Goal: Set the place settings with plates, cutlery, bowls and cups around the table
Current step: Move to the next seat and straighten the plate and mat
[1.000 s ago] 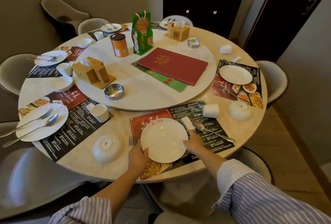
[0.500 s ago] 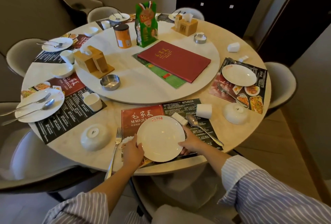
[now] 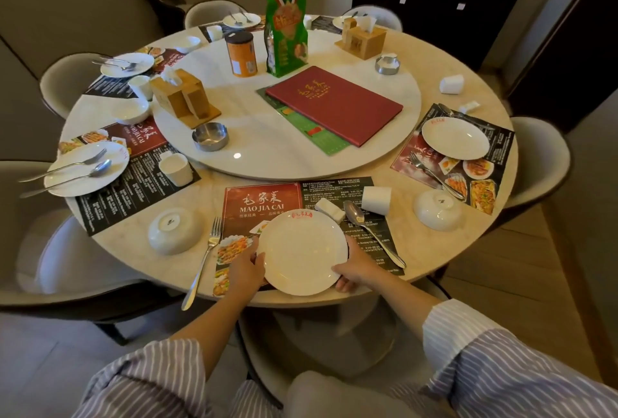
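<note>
A person looks down at a round marble worktop (image 3: pixel 140 243) set for several diners. Both hands hold one white plate (image 3: pixel 302 252) at the nearest place: the left hand (image 3: pixel 245 272) grips its left rim, the right hand (image 3: pixel 354 270) its near-right rim, fingers curled under the edge. The plate sits over a red and black placemat (image 3: pixel 301 196), its near edge reaching close to the worktop's edge. Whether it rests flat or is slightly lifted cannot be told.

A fork (image 3: pixel 202 260) lies just left of the placemat, its handle jutting past the worktop's edge. A spoon (image 3: pixel 371 232) lies to the right of the plate, with a small white packet (image 3: pixel 329 210) and a tipped white cup (image 3: pixel 376 200) beyond it. An upturned bowl (image 3: pixel 174 230) sits further left.

Risks, as a judgement: the plate lies so near the edge that a pull toward the body could tip it off. The left forearm passes close to the overhanging fork and could knock it to the floor. Sliding the plate to the right could push the spoon. The cup and bowl at this place are not yet turned upright.
</note>
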`<state>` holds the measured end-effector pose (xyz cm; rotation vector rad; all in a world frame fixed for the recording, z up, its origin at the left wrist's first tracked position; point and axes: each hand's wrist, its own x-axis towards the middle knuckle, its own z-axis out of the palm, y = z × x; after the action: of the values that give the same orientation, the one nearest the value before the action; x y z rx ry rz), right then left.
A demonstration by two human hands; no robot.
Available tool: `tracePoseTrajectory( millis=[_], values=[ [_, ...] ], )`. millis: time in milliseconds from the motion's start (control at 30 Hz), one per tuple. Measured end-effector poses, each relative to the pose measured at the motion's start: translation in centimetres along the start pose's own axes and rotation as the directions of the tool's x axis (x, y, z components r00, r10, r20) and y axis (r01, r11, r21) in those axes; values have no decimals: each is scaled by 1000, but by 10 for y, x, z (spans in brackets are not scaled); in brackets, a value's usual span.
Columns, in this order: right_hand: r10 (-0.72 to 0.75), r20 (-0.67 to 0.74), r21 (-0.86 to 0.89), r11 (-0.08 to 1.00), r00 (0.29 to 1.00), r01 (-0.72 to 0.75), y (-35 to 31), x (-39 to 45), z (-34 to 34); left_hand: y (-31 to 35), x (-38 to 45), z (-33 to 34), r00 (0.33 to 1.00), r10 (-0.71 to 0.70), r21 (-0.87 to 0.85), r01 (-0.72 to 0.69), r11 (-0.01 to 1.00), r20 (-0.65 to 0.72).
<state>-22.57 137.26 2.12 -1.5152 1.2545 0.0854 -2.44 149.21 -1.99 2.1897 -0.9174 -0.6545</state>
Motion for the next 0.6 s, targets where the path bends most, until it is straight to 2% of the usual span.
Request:
tracePoseTrajectory(
  millis=[367,400,467,533,600],
  values=[
    [-25,-46,71,997,999,28,13,1,8,-9,-3,3,995,-32,22,34,999,-95],
    [-33,-102,53,998,994,38,16,4,6,-10,-3,2,995,-35,29,38,999,-95],
    [-62,-300,-22,998,952,58,22,10,1,-9,-5,1,994,-48,25,50,998,-101],
    [-83,-496,-82,995,864,49,26,14,-7,-9,-8,0,991,-58,0,58,998,-122],
    [-75,-615,-107,994,785,12,29,14,-19,-10,-11,-1,990,-71,-44,66,997,-122]
  ],
)
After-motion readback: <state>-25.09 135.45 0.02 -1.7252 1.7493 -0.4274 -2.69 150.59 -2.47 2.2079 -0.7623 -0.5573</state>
